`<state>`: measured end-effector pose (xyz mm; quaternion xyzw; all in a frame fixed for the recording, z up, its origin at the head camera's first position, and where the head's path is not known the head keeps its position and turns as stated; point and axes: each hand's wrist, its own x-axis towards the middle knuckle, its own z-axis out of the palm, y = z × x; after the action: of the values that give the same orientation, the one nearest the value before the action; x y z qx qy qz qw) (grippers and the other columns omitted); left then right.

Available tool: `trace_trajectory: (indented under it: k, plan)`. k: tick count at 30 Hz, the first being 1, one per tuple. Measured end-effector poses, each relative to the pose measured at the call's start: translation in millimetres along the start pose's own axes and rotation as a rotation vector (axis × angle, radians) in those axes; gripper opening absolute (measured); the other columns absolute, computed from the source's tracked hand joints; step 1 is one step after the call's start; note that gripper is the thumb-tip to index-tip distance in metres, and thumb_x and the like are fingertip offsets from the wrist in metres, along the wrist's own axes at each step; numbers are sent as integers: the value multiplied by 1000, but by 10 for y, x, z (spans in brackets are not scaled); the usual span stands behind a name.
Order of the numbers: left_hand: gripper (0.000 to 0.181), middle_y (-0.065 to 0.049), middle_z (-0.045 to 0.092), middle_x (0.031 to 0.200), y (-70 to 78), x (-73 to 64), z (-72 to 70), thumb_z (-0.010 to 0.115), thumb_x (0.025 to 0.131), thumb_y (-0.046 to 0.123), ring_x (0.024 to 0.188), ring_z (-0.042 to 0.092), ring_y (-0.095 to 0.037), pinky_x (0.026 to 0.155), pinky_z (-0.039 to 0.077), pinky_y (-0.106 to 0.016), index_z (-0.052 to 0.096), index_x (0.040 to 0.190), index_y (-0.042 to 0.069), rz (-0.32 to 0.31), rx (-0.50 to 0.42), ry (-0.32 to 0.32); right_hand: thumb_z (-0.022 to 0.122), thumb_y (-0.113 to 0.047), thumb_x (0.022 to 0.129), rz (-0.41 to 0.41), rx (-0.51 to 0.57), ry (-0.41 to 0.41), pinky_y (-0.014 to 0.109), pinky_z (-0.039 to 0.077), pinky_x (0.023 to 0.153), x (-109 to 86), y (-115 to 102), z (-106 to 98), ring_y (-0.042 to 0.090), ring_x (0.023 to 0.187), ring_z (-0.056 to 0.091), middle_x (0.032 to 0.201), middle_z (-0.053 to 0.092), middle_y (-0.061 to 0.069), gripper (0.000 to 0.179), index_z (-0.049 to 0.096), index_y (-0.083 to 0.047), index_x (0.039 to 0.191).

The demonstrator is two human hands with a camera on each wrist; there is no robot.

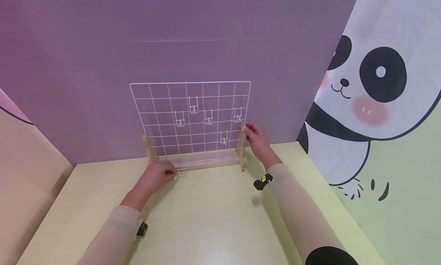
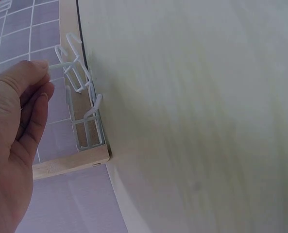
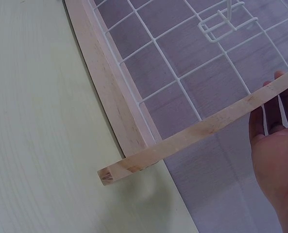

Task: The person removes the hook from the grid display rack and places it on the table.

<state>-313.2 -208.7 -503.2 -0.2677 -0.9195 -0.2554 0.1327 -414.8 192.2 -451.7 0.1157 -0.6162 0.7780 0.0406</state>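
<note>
Left hand (image 2: 10,128) pinches thin white wire (image 2: 77,60) bent into rounded hooks.

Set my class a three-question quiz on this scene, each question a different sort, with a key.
1. Count: how many white hooks hang on the wire grid, leaving out anything at the left hand?
2. True or false: the left hand's fingers pinch a white wire piece.
3. Choose: what does the right hand hold? A) the tabletop; B) a wooden upright; C) the grid's top wire.

Key: 1. Five. 2. True. 3. B.
</note>
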Motion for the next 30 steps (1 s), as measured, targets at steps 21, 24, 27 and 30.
trace_trajectory:
  k: [21, 24, 27, 30]
  plan:
    - [11, 1, 76, 92, 27, -2, 18, 86, 92, -2, 83, 68, -14, 76, 63, -33, 85, 97, 7, -34, -46, -72, 57, -7, 115, 4, 3, -7, 33, 46, 112, -30, -19, 0, 24, 124, 61, 114, 74, -4, 13, 68, -10, 122]
    - [10, 1, 75, 91, 25, -5, 21, 86, 91, -2, 84, 67, -15, 76, 63, -34, 85, 98, 6, -28, -51, -82, 57, -7, 115, 6, 4, -5, 33, 46, 112, -25, -16, -1, 25, 126, 60, 115, 73, -4, 13, 68, -10, 123]
    - [10, 0, 76, 92, 22, -8, 23, 86, 92, -2, 84, 67, -15, 76, 62, -33, 85, 100, 4, -39, -68, -103, 57, -7, 115, 8, 10, -2, 33, 46, 113, -24, -19, -1, 27, 127, 60, 116, 73, -2, 13, 67, -7, 124]
    - [10, 0, 76, 92, 18, -10, 25, 86, 92, -1, 84, 67, -13, 75, 62, -32, 85, 101, 4, -54, -89, -125, 58, -7, 114, 14, 17, 0, 34, 45, 114, -20, -19, -4, 29, 129, 59, 120, 72, 2, 16, 65, -4, 128]
